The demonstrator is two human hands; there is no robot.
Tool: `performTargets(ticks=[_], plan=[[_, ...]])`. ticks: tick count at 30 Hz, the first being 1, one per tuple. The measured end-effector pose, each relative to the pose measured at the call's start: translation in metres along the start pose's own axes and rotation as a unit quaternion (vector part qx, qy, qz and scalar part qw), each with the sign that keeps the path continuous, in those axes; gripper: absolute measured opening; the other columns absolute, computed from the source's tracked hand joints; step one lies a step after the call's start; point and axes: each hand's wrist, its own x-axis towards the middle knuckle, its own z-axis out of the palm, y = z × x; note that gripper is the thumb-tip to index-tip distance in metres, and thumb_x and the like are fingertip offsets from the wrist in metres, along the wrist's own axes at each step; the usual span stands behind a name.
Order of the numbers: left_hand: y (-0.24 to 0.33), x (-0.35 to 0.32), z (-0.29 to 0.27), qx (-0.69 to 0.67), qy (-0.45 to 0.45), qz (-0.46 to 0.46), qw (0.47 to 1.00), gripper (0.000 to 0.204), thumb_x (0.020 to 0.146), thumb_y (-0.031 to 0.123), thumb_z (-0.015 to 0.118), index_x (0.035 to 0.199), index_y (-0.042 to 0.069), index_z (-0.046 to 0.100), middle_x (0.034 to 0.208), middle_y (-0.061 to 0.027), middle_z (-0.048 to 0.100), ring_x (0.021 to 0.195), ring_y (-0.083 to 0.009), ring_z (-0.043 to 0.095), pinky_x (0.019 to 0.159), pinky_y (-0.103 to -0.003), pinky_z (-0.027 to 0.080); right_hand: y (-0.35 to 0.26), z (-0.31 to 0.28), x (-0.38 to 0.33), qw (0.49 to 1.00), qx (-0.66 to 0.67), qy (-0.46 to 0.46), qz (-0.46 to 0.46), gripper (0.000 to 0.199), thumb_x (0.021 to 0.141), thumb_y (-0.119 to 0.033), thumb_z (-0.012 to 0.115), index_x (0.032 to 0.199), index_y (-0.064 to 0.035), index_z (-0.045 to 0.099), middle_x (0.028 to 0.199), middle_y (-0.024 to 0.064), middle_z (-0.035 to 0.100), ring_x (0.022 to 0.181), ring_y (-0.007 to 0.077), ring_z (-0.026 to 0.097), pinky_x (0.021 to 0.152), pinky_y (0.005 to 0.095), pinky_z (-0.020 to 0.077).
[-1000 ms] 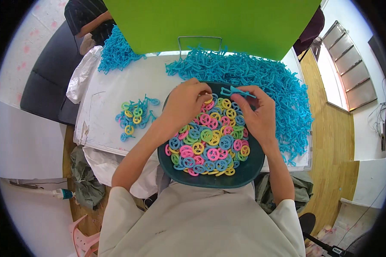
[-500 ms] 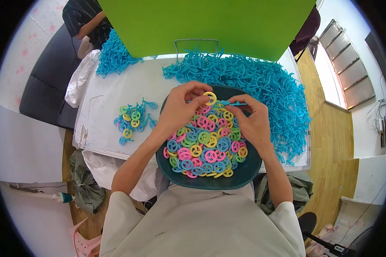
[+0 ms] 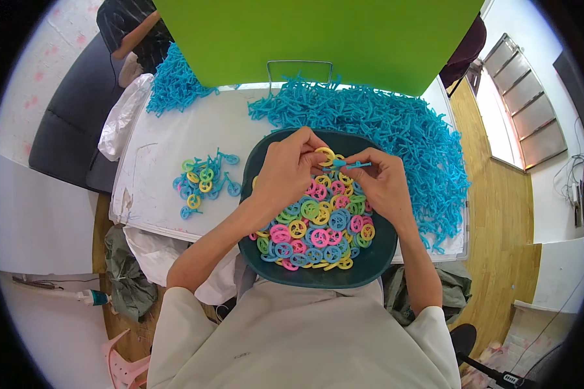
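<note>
left hand (image 3: 285, 172): you're pinching a yellow ring (image 3: 325, 155)
right hand (image 3: 381, 181): gripping a blue stick piece (image 3: 352, 165)
below: teal bowl (image 3: 376, 262), full of coloured rings

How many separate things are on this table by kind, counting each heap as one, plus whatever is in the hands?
Heaps of blue plastic pieces: 2, large heap and small heap
Dark teal basin of coloured wheels: 1
Loose cluster of wheeled pieces: 1
Yellow wheel in left hand: 1
Blue piece in right hand: 1
Total: 6
</note>
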Motion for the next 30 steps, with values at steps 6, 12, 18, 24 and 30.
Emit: performTargets(ticks=[6,12,18,24,30], plan=[[-0.002,-0.001,0.002,0.027,0.0,0.025,0.999,0.003,0.091,-0.005,0.05,0.092,-0.005,0.054,0.088,-0.0127,0.066,0.08,-0.0152,0.066,0.068,-0.027,0.057,0.006,-0.004,0.003,0.998,0.043,-0.028,0.034,0.013,0.085,-0.008,0.07,0.092,0.0022,0.065,0.078,0.0063,0.068,0.066,0.0044,0.06,0.054,0.0198,0.0447],[-0.002,-0.004,0.003,-0.029,-0.003,0.027,0.999,0.017,0.094,-0.002,0.049,0.105,-0.005,0.062,0.095,-0.0103,0.067,0.086,-0.0147,0.065,0.075,-0.028,0.057,0.008,-0.006,0.004,0.987,0.144,-0.019,0.065,0.017,0.088,-0.011,0.067,0.098,0.0013,0.063,0.084,0.0088,0.069,0.079,0.0131,0.067,0.071,0.0253,0.0545],[0.006,-0.013,0.007,0.002,0.019,0.049,0.999,0.023,0.093,-0.003,0.049,0.109,-0.001,0.066,0.098,-0.0086,0.068,0.087,-0.0148,0.066,0.076,-0.027,0.056,0.008,-0.009,0.005,0.96,0.246,-0.051,0.126,0.018,0.089,-0.015,0.066,0.101,-0.0011,0.063,0.088,0.0089,0.068,0.083,0.0155,0.067,0.074,0.0286,0.0567],[0.008,-0.014,0.008,0.077,0.069,0.146,0.984,0.027,0.09,-0.006,0.051,0.109,0.004,0.067,0.086,-0.0121,0.07,0.078,-0.0146,0.068,0.07,-0.026,0.055,0.007,-0.009,0.006,0.921,0.328,-0.075,0.197,0.015,0.092,-0.013,0.062,0.103,-0.0027,0.063,0.093,0.0081,0.067,0.085,0.0156,0.067,0.076,0.0294,0.0578],[0.007,-0.013,0.007,0.17,0.102,0.222,0.955,0.029,0.088,-0.007,0.051,0.109,0.006,0.067,0.085,-0.0128,0.071,0.076,-0.0183,0.07,0.064,-0.027,0.053,0.009,-0.007,0.009,0.868,0.409,-0.096,0.264,0.017,0.093,-0.015,0.06,0.105,-0.0027,0.062,0.095,0.0068,0.066,0.087,0.0145,0.066,0.08,0.0299,0.0574]])
